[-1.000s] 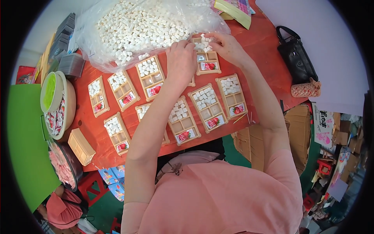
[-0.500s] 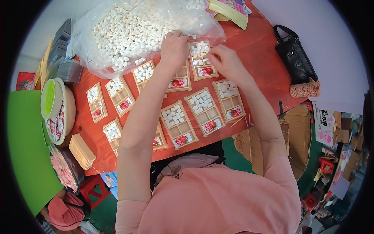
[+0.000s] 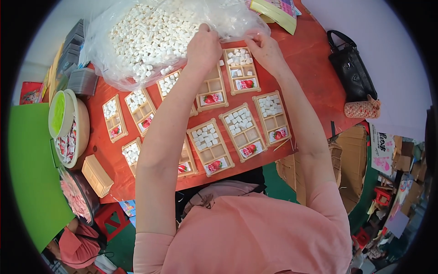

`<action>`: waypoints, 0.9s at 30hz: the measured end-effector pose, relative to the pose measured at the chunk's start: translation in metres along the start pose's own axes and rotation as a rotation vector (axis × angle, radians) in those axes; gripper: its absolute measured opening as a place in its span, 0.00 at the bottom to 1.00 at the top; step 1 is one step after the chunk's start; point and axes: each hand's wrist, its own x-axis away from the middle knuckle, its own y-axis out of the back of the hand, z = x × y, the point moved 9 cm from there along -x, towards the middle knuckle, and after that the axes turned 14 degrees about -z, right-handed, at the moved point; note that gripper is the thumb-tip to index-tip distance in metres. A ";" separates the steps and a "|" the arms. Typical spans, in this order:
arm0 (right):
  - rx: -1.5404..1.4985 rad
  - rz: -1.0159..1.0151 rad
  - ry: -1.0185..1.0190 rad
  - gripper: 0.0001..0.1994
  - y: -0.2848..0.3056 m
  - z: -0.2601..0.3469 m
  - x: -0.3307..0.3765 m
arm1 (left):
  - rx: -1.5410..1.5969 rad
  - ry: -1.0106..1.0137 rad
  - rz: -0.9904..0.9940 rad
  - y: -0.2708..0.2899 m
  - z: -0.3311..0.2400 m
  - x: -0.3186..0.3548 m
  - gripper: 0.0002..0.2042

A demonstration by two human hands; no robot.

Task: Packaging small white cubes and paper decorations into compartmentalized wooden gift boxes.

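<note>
My left hand [image 3: 204,49] rests at the mouth of a big clear plastic bag [image 3: 159,32] full of small white cubes, fingers curled on the bag's edge. My right hand [image 3: 266,51] is beside it, at the bag's right edge and over a tan divided tray [image 3: 241,71] holding white cubes and a red strawberry-print packet. Below my left hand sits another tray [image 3: 211,93] with empty compartments and a packet. Several more trays [image 3: 242,132] with cubes lie on the red table [image 3: 315,77].
A black handbag [image 3: 352,73] sits at the table's right edge. At the left are a round bowl of packets with a green lid [image 3: 68,125], a closed tan box [image 3: 97,175], stacked dark trays [image 3: 75,59] and a green sheet [image 3: 32,173]. Cardboard boxes [image 3: 351,155] lie on the floor.
Both hands moved up from the trays to the bag's mouth. The view shifted, so the table and trays sit lower in the picture.
</note>
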 end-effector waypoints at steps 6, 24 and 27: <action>-0.063 0.216 0.147 0.11 -0.015 0.026 0.029 | -0.072 0.055 -0.024 0.004 0.010 -0.002 0.08; 0.040 0.119 0.248 0.07 -0.005 0.029 0.024 | 0.230 -0.014 0.040 0.007 -0.033 0.049 0.08; 0.123 0.156 0.309 0.07 -0.020 0.033 0.022 | 0.256 -0.006 0.018 0.009 -0.028 0.048 0.09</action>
